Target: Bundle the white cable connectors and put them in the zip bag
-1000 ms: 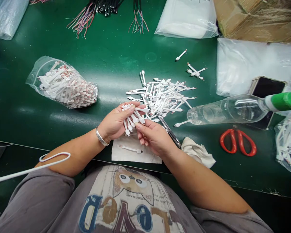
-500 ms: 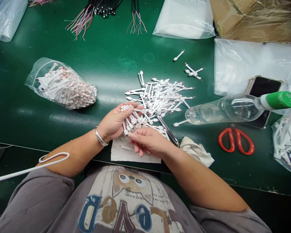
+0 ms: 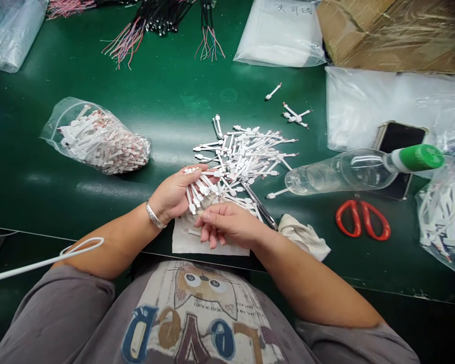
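My left hand (image 3: 174, 194) is closed round a bundle of short white connector cables (image 3: 201, 188), their ends fanned towards me. Just right of the bundle, my right hand (image 3: 227, 222) has its thumb and forefinger drawn together near the cable ends; whether anything is between them is too small to tell. Past both hands lies a loose pile of the same white cables (image 3: 246, 149). A white cloth or sheet (image 3: 212, 245) with a single cable on it lies beneath the hands. Dark tweezers (image 3: 261, 205) rest at the pile's near right side.
A clear bag of cables (image 3: 102, 139) lies left. To the right are a plastic bottle (image 3: 337, 172) over a phone (image 3: 402, 134), red-handled scissors (image 3: 364, 220), a crumpled cloth (image 3: 303, 236) and another cable bag (image 3: 445, 217). A cardboard box (image 3: 398, 35) stands back right.
The view has shifted slightly. My right fingertips have come a little away from the cable ends, with the other fingers spread lower. My left hand still holds the bundle.
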